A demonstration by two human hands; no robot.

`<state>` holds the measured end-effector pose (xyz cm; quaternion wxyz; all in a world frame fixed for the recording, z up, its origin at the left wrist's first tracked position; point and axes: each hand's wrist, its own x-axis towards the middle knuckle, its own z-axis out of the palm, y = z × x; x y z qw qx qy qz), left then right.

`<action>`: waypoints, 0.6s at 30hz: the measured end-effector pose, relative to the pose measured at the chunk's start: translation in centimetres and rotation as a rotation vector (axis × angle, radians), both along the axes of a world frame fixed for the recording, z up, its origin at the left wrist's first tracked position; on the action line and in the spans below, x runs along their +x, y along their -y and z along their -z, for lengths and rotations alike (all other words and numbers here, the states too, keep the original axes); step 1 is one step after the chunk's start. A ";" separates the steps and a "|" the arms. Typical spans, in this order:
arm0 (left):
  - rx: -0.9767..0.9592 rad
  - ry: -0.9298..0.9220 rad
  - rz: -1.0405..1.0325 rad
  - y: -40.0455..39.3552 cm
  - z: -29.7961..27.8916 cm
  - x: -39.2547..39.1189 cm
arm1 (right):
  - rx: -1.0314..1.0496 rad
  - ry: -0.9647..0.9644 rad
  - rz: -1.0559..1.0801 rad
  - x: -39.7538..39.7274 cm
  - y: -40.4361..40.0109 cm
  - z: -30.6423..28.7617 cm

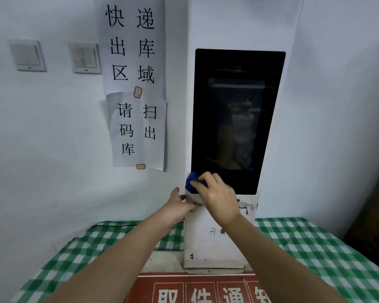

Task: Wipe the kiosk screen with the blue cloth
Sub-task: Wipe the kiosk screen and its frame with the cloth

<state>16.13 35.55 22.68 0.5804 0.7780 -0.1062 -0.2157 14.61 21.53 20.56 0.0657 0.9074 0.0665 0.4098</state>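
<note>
A tall white kiosk [214, 241] stands on the table with a dark, switched-off screen [236, 119] in its upper half. My right hand [217, 197] grips a bunched blue cloth [192, 181] and presses it against the screen's lower left corner. Most of the cloth is hidden under my fingers. My left hand [177, 206] holds the kiosk's left edge just below the screen, thumb up, fingers wrapped round the side.
Paper notices [134, 84] with black characters hang on the wall left of the kiosk, beside two light switches [85, 57]. A green checked tablecloth [315, 248] covers the table. A red sign [197, 289] lies at the near edge.
</note>
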 end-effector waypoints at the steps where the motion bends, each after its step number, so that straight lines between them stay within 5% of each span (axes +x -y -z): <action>1: -0.001 0.000 -0.003 0.1 -0.1 0.0 | 0.035 0.030 0.017 0.1 0.0 -0.5; 10: 0.010 -0.010 -0.004 0.6 0.1 0.0 | -0.081 -0.094 -0.037 -0.9 1.2 2.9; 18: -0.005 -0.028 -0.030 1.3 -0.2 -0.1 | 0.056 0.055 0.009 -0.3 1.3 0.1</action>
